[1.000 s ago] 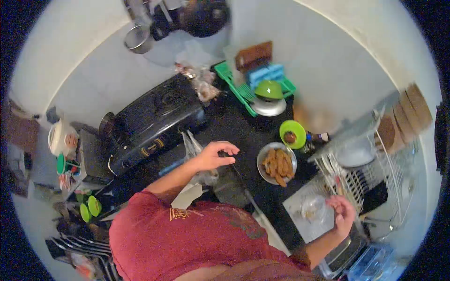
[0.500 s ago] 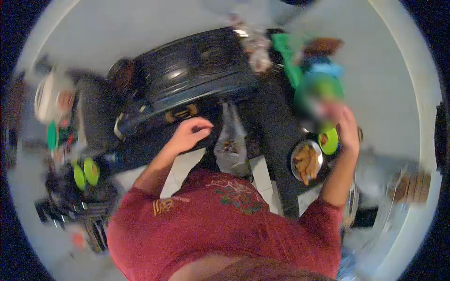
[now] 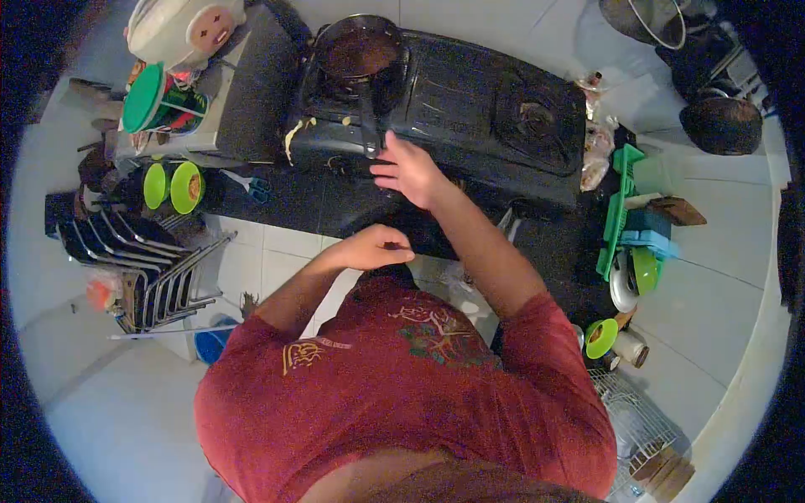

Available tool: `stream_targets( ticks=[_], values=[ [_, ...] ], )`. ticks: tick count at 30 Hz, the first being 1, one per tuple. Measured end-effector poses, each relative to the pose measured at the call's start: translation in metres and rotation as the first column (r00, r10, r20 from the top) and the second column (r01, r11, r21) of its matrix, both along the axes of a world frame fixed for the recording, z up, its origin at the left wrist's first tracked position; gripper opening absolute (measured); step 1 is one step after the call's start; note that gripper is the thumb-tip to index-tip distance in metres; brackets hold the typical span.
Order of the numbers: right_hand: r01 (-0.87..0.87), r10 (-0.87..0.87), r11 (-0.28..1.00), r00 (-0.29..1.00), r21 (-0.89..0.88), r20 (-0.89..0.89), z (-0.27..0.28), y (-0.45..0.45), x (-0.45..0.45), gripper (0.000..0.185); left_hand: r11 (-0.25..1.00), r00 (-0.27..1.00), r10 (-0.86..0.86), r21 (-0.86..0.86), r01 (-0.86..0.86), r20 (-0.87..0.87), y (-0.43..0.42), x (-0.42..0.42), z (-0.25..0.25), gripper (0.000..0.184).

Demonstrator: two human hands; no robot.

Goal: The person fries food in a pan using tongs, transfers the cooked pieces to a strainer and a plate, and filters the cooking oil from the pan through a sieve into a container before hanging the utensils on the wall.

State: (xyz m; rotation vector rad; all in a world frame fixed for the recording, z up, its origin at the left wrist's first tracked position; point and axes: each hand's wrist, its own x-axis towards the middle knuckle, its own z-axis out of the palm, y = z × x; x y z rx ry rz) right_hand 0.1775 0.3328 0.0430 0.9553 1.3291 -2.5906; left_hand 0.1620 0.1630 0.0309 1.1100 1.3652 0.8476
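My right hand (image 3: pixel 411 173) is over the front edge of the black gas stove (image 3: pixel 470 92), fingers spread, beside the end of a pan handle (image 3: pixel 369 126). It looks apart from the handle, though the fingertips come very close to it. The frying pan (image 3: pixel 359 49), with dark brown contents, sits on the stove's left burner. In front of my chest is my left hand (image 3: pixel 376 248), loosely curled, with a gap between thumb and fingers and nothing visible in it.
Left of the stove stand a green-lidded tub (image 3: pixel 147 99) and a white appliance (image 3: pixel 180 33). Two green bowls (image 3: pixel 186 186) and blue-handled scissors (image 3: pixel 258 191) lie on the dark counter. A green rack (image 3: pixel 620 210) and another green bowl (image 3: pixel 601 338) are at right. Stacked chairs (image 3: pixel 151 251) stand at lower left.
The view has swung left toward the stove. My right hand has moved from the green bowls at the right to the pan handle. My left hand stays curled near my chest.
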Motion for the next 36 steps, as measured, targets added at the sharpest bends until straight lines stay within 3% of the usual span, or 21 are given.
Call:
stream_targets(
  ticks=[2,4,5,11,15,20,24,26,36],
  values=[
    [0.008,-0.006,0.996,1.0,-0.09,0.015,-0.008,0.006,-0.025,0.049,0.999,0.999,0.044,-0.007,-0.044,0.01,-0.012,-0.008,-0.009,0.022],
    [-0.039,-0.003,0.952,0.991,-0.303,-0.137,-0.019,0.009,-0.04,0.042,0.997,0.997,0.08,-0.013,-0.08,0.017,-0.022,-0.014,-0.018,0.021],
    [0.004,-0.057,0.924,0.99,-0.381,-0.127,-0.013,0.006,-0.046,0.037,0.995,0.995,0.098,-0.008,-0.097,0.03,-0.024,-0.016,-0.018,0.02],
    [-0.084,-0.011,0.81,0.987,-0.58,-0.158,-0.004,0.017,-0.066,0.032,0.991,0.987,0.135,-0.014,-0.135,0.083,-0.027,-0.024,-0.025,0.018],
    [-0.019,-0.043,0.842,0.994,-0.54,-0.102,0.001,0.017,-0.067,0.03,0.995,0.992,0.102,0.008,-0.103,0.073,-0.019,-0.028,-0.021,0.021],
    [-0.02,0.018,0.956,1.0,-0.292,-0.009,0.006,0.015,-0.067,0.03,0.997,0.996,0.075,0.025,-0.076,0.05,-0.01,-0.03,-0.014,0.023],
    [-0.041,0.028,0.971,0.998,-0.234,-0.058,0.009,0.016,-0.065,0.03,0.997,0.998,0.044,0.061,-0.046,0.034,-0.007,-0.031,-0.018,0.023],
    [-0.004,0.004,0.995,1.0,-0.095,-0.009,0.009,0.013,-0.065,0.03,0.997,0.999,0.034,0.068,-0.036,0.034,-0.006,-0.032,-0.016,0.024],
    [0.014,-0.014,1.0,0.998,-0.004,0.055,0.012,0.018,-0.058,0.028,0.999,0.999,0.009,0.05,-0.011,0.04,0.005,-0.034,-0.007,0.025]
  ],
)
